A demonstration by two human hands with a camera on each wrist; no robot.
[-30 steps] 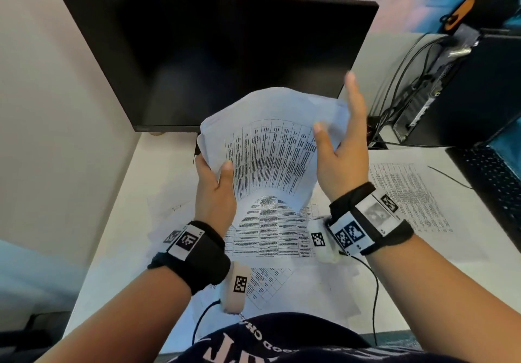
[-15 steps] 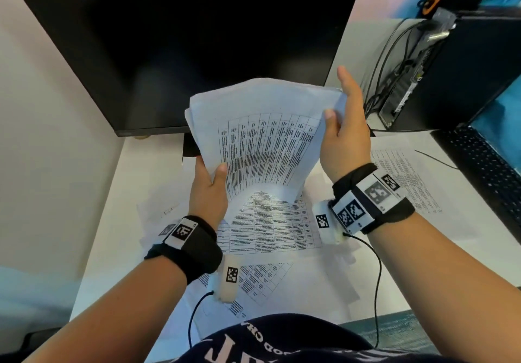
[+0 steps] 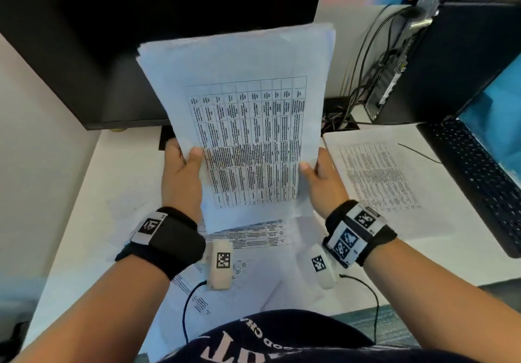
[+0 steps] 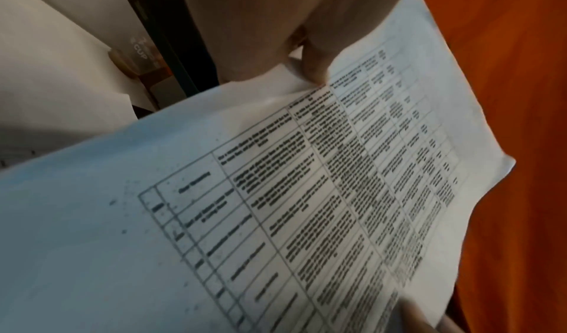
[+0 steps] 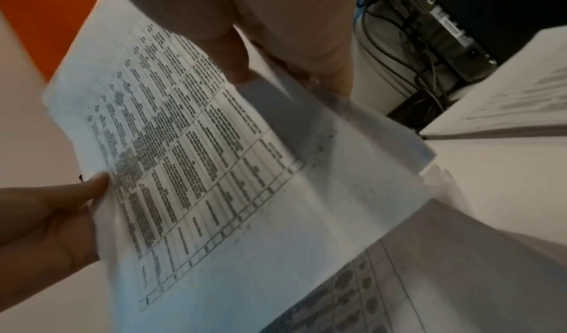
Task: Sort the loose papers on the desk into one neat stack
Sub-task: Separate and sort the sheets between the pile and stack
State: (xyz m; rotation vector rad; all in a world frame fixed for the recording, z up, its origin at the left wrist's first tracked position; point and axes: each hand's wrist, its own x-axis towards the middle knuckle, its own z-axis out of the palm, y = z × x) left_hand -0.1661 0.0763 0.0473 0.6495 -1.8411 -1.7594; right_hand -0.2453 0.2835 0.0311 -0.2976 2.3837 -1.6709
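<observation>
Head view first: both hands are up holding a sheaf of printed papers (image 3: 239, 126) upright over the middle of the desk (image 3: 93, 193), right in front of the black monitor (image 3: 135, 38). The left hand (image 3: 180, 176) has its grip closed on the sheaf's left edge, thumb on the front, and the right hand (image 3: 324, 182) pinches the right edge the same way. The front page shows a table of small text. More loose sheets (image 3: 248, 235) lie flat on the desk under the wrists at about 6 o'clock, and another printed page (image 3: 377, 176) lies at 3 o'clock, just beside a black keyboard (image 3: 473, 176). A dark computer tower (image 3: 456, 61) with cables sits at 1 o'clock.

Left wrist view: the sheaf fills most of the frame (image 4: 276, 205), the table print kinda blurry. The left hand's thumb (image 4: 313, 66) presses on the top sheet near the edge, so that grip is definitely closed on the paper. The other hand's fingertip (image 4: 417, 314) shows at 5 o'clock.

Right wrist view: same sheaf (image 5: 199, 168), tilted, with the right hand (image 5: 291, 35) clamping its near edge from 12 o'clock. The left hand (image 5: 46, 222) holds the far edge at 9 o'clock. Another sheet with a table (image 5: 383, 297) lies on the desk at 5 o'clock.
</observation>
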